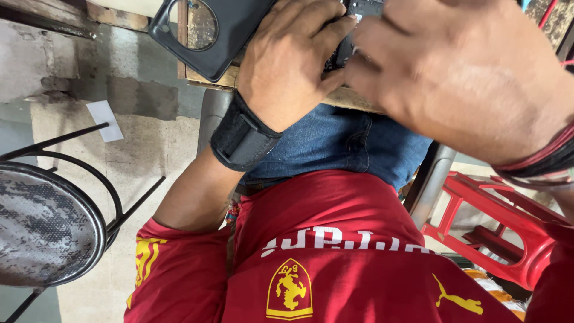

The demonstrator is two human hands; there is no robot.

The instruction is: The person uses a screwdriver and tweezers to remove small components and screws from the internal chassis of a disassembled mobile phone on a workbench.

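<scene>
While the left hand [293,63] pinches a small dark part [344,51] steady at twelve o'clock, the blurred right hand [460,72] covers it, finger state unclear; a black phone case [239,36] lies at eleven

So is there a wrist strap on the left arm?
Yes, a black wrist strap wraps the arm just below the left hand.

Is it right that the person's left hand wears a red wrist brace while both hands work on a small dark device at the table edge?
Not quite: the wrist brace on the left hand is black, not red, as the head view shows. Both hands, the right hand too, are on the small dark device at the table edge.
</scene>
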